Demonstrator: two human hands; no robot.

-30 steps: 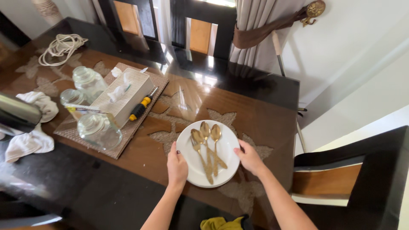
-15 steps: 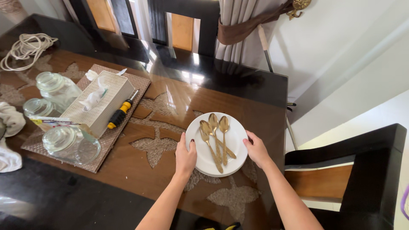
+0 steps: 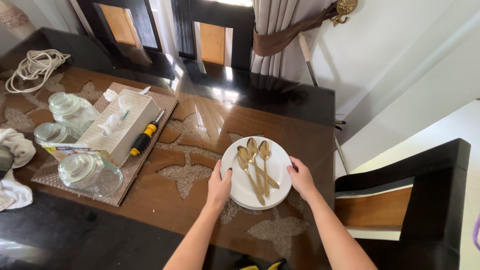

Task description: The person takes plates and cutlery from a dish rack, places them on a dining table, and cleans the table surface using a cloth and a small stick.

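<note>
Both hands clamped on white plate (image 3: 257, 172) rims near bench (image 3: 300, 125) right edge: left hand (image 3: 219, 187), right hand (image 3: 301, 176); gold spoons (image 3: 255, 165) atop.

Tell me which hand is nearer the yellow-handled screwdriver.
Left. The left hand grips the plate's left rim, on the side facing the screwdriver. The right hand holds the opposite rim, farther away.

Glossy dark wooden table (image 3: 210, 120) with pale inlay, white plates (image 3: 235, 187) near its right edge, woven mat (image 3: 127, 172) at left, coiled cord (image 3: 35, 64), white cloths (image 3: 15, 192)
</note>
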